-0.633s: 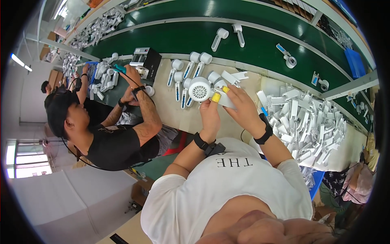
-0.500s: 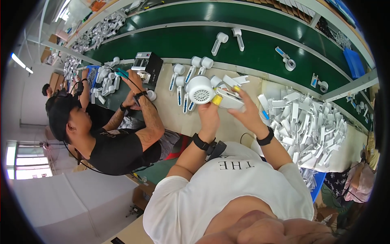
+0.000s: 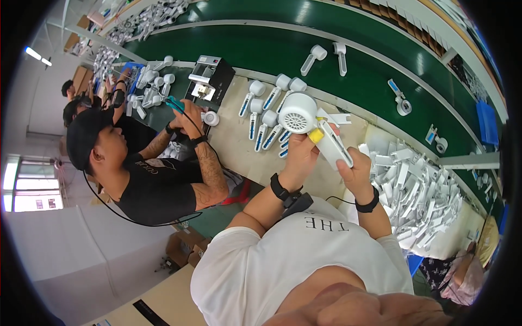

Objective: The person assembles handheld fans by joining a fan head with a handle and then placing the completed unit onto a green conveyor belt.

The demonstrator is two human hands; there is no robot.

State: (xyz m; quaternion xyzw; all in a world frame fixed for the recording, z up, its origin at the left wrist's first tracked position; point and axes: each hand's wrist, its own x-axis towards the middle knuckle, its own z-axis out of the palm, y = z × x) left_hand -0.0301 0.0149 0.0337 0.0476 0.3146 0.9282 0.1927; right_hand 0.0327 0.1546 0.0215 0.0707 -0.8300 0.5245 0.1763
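Note:
A white handheld fan (image 3: pixel 298 112) with a round slotted grille is held up in front of me, its handle (image 3: pixel 333 148) slanting down to the right. My left hand (image 3: pixel 300 158) closes around the neck below the head; a yellow finger cover (image 3: pixel 315 135) shows there. At the handle's lower end, my right hand (image 3: pixel 356 173) pinches the casing with its thumb over the edge. A dark slot runs along the handle. Just beyond the fan lie several similar white fans (image 3: pixel 253 118) with blue strips in their handles.
Right of my hands spreads a big pile of white plastic casings (image 3: pixel 413 190). A green conveyor belt (image 3: pixel 359 54) carries a few fans beyond the table. A black-and-silver machine (image 3: pixel 211 79) stands left. Beside it, a person in black (image 3: pixel 157 182) holds a teal tool (image 3: pixel 175 104).
My right hand has come down from its spread pose beside the handle and now grips the handle's end. The handle has swung to point lower. The whole view has shifted slightly.

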